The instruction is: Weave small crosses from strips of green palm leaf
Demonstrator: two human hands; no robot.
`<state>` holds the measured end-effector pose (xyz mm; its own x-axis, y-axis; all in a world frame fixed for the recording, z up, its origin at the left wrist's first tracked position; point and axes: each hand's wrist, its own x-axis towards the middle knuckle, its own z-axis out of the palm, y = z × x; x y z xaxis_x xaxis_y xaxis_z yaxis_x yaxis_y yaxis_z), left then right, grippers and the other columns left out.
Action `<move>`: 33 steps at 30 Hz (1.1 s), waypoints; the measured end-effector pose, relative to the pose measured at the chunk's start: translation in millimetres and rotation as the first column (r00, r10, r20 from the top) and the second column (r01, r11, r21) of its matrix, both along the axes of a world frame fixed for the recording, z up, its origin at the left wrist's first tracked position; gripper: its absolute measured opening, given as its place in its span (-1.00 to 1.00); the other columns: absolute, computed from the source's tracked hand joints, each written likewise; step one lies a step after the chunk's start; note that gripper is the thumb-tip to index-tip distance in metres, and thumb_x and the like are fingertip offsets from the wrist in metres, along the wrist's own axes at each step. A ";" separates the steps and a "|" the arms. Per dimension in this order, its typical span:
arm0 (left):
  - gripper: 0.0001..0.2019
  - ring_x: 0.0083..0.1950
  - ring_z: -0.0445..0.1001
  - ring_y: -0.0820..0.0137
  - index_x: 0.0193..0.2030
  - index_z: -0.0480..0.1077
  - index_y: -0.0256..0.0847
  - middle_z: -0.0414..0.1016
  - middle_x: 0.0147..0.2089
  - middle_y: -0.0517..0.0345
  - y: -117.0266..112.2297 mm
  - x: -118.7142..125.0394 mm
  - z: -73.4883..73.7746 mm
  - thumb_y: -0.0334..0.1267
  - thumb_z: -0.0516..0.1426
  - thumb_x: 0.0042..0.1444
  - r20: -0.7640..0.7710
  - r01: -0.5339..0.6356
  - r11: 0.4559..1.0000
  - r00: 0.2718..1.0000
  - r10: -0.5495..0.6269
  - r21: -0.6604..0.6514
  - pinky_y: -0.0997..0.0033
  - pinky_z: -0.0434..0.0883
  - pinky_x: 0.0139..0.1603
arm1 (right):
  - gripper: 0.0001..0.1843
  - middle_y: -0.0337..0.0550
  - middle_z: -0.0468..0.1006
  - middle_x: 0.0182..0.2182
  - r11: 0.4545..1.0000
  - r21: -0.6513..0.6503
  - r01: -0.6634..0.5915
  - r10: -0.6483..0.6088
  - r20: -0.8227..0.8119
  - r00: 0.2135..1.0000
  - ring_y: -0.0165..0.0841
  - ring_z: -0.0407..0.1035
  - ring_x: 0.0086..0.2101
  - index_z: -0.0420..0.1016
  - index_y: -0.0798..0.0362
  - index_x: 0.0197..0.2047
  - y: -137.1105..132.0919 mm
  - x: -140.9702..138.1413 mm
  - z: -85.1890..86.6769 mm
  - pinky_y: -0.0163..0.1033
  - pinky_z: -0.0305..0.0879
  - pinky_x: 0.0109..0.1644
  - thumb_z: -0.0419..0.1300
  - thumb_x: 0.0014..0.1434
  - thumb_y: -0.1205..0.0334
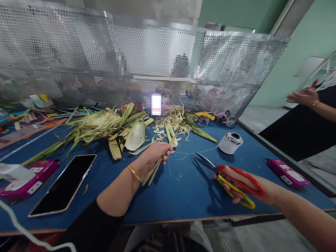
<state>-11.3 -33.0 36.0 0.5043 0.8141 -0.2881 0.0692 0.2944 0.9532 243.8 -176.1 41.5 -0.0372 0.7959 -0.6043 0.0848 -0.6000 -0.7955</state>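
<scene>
My left hand, with a gold bangle at the wrist, is closed around a thin bundle of pale green husk strips. Their ends stick out above and below the fist. From that hand a fine white thread runs right to a white spool standing on the table. My right hand grips scissors with one red and one yellow handle. The blades are nearly together and point up and left, near the thread but with no visible contact. Beyond my left hand lies a heap of corn husks.
Left of my arm, a black-screened phone and a magenta power strip lie on the blue table. Another magenta power strip is at right. Behind stands a perforated metal screen. Another person's hands show at far right.
</scene>
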 end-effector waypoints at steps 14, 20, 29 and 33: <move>-0.85 -0.68 0.08 0.62 -0.49 0.26 -0.24 0.15 -0.60 0.34 3.4 -6.4 1.7 -0.32 0.05 0.09 -0.008 0.040 0.998 0.999 -0.040 0.039 0.59 0.14 -0.68 | -0.63 -0.19 0.41 -0.57 0.949 0.130 -0.286 0.093 0.752 0.652 -0.29 0.37 -0.57 0.37 0.05 -0.26 45.4 -7.2 -21.6 -0.23 0.27 -0.52 0.10 0.14 -0.11; -0.84 -0.68 0.09 0.63 -0.49 0.28 -0.23 0.17 -0.59 0.34 -1.1 -9.7 6.6 -0.28 0.07 0.09 0.003 0.114 0.990 0.993 -0.114 0.080 0.60 0.15 -0.68 | -0.79 0.13 0.54 -0.33 0.851 -0.161 -0.500 0.141 0.987 -0.077 -0.07 0.47 -0.34 0.45 0.12 -0.19 52.8 -11.6 -11.4 -0.18 0.21 -0.40 0.07 0.18 0.21; -0.76 -0.69 0.09 0.63 -0.46 0.32 -0.24 0.19 -0.60 0.36 -5.2 -6.0 4.6 -0.10 0.13 0.06 0.115 0.163 0.983 0.978 -0.172 0.084 0.59 0.17 -0.68 | -0.67 -0.26 0.47 -0.45 0.711 0.676 -0.192 0.164 0.106 0.981 -0.43 0.29 -0.48 0.50 0.05 -0.16 105.4 -79.5 1.2 -0.28 0.26 -0.33 0.25 0.01 0.08; -0.75 -0.70 0.09 0.65 -0.45 0.33 -0.24 0.19 -0.60 0.37 -5.4 -4.1 2.6 -0.08 0.15 0.06 0.146 0.214 0.976 0.965 -0.216 0.032 0.60 0.15 -0.69 | -0.76 -0.29 0.45 -0.57 0.763 0.642 0.074 0.116 -0.249 0.962 -0.48 0.23 -0.53 0.53 0.07 -0.33 113.1 -99.1 -11.7 -0.32 0.17 -0.40 0.34 -0.08 0.12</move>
<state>-15.4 -38.4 38.6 0.7042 0.6854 -0.1854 -0.0128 0.2733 0.9618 144.6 -63.0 29.8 -0.1368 0.9872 0.0818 -0.1729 0.0576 -0.9833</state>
